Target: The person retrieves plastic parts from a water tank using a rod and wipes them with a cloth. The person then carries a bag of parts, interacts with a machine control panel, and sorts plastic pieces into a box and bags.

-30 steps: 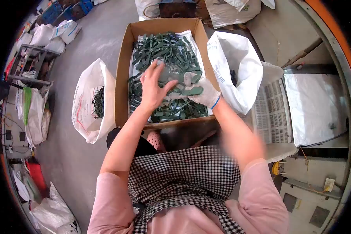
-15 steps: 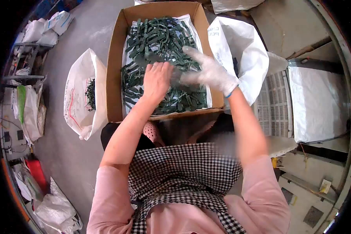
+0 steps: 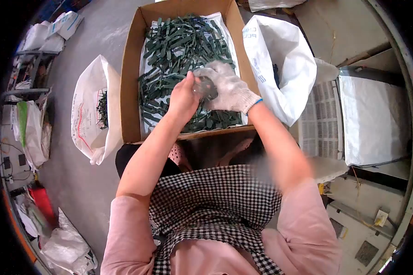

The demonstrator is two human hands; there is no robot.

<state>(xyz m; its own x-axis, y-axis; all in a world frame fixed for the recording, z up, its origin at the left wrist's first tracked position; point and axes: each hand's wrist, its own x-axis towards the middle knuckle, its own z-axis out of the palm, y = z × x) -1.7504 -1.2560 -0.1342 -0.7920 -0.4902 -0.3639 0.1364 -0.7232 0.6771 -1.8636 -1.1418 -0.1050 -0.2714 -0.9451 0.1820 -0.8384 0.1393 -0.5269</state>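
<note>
A cardboard box (image 3: 129, 82) holds many flat dark green pieces (image 3: 170, 43) on a white liner. Over its near half, my bare left hand (image 3: 184, 97) and my gloved right hand (image 3: 228, 87) are close together. Both hands have their fingers bent around a small dark green item (image 3: 207, 88) between them, partly blurred by a smudge in the view. The left fingertips press at its left side; the right glove curls round its right side. How many pieces they hold is too blurred to tell.
An open white sack (image 3: 89, 110) with dark thin pieces stands left of the box. Another white sack (image 3: 284, 68) stands open at its right. Farther right are a slatted crate (image 3: 321, 121) and a white-covered surface (image 3: 376, 119). Shelving with bags is at far left.
The right hand has moved left and closed in on the left hand, its fingers now curled instead of spread. The view has shifted slightly, so the box sits a little higher and farther left.
</note>
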